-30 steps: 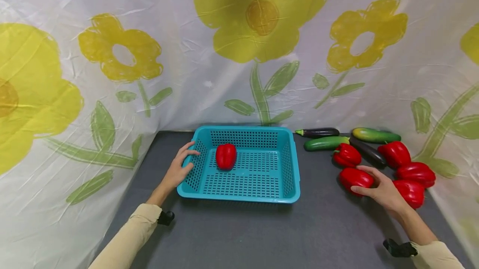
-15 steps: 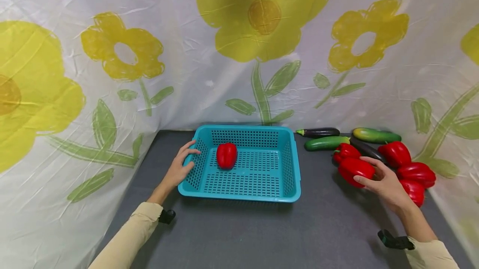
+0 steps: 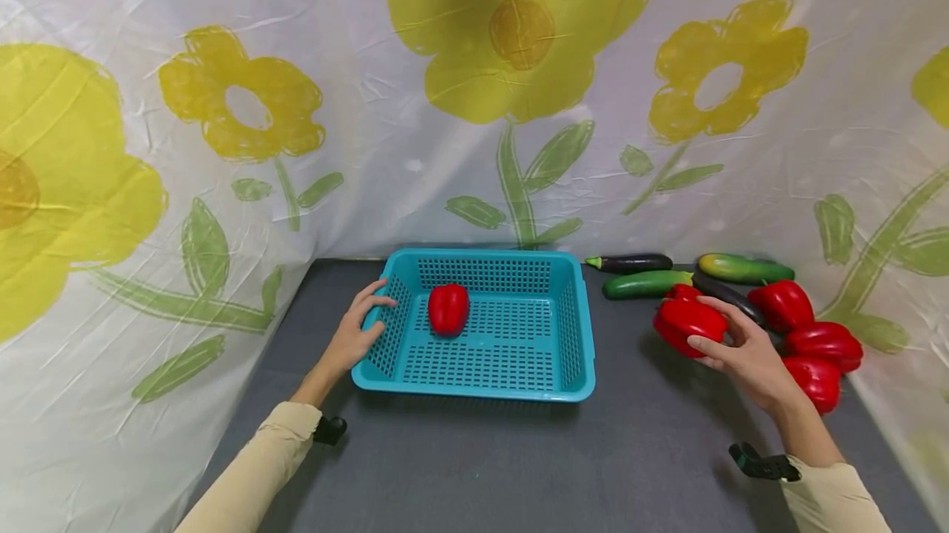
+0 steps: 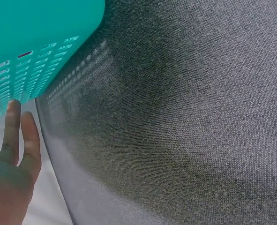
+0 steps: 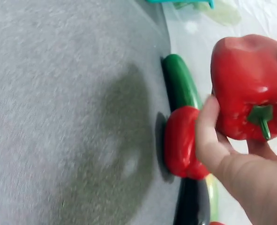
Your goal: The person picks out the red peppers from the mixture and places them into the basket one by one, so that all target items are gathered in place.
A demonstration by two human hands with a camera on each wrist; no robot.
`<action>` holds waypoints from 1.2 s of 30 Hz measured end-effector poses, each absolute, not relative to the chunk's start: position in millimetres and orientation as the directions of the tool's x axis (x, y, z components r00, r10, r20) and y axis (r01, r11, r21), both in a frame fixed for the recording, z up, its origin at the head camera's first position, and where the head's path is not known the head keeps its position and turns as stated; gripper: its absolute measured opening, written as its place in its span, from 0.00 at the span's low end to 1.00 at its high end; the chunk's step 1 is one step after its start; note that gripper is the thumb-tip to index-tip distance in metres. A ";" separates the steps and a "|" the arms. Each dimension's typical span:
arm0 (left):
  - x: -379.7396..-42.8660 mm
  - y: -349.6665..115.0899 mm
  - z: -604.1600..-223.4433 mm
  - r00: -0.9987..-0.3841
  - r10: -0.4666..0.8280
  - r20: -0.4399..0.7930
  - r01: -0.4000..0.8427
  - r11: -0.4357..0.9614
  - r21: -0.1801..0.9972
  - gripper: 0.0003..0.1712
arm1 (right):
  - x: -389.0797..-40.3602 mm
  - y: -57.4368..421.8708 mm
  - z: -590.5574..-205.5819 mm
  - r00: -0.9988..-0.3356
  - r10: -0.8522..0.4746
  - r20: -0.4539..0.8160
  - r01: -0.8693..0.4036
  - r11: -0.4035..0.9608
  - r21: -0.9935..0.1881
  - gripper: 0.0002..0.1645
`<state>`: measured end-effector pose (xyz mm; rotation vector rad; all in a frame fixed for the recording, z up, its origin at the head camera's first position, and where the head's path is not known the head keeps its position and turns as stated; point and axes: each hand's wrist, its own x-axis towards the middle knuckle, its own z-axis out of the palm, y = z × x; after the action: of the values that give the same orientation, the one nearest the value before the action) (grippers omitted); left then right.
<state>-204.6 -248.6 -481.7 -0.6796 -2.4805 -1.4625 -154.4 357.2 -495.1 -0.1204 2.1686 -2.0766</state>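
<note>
My right hand grips a red bell pepper between thumb and fingers, above the table. In the right wrist view its green stem faces the camera. Part of another red bell pepper shows below the held one. At the left end of a turquoise basket, my left hand rests by the rim with its fingers spread. Two of its fingers reach up to the basket's slotted wall in the left wrist view. One red bell pepper lies inside the basket, left of its middle.
On the right lie more red bell peppers, a green cucumber, a yellow-green vegetable and dark eggplants. A flower-printed curtain closes off the back of the dark grey table.
My right hand has lifted the bell pepper off the table and carried it a little left and toward the back. The left hand and the basket have stayed in place.
</note>
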 end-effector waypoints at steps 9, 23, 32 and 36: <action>-205.9 -248.4 -482.9 -0.876 0.292 0.384 0.477 0.406 0.780 0.20 | -161.0 347.9 -498.2 -0.971 -0.235 0.042 -0.008 -0.141 -0.990 0.41; -210.5 -249.1 -489.1 -0.872 0.283 0.399 0.487 0.419 0.766 0.18 | -172.0 340.9 -486.0 -0.981 -0.196 0.008 0.001 -0.049 -0.999 0.47; -205.8 -249.8 -484.1 -0.883 0.286 0.374 0.465 0.407 0.786 0.20 | -179.6 326.1 -477.3 -0.981 -0.195 0.004 -0.015 0.055 -0.998 0.43; -206.2 -250.5 -483.9 -0.888 0.288 0.357 0.452 0.408 0.793 0.20 | -184.1 317.4 -471.6 -0.983 -0.184 0.000 -0.011 0.056 -0.998 0.38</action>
<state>-206.2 -250.5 -483.9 -0.6614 -2.4944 -1.4839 -184.1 317.4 -471.6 -0.2038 2.1870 -2.0648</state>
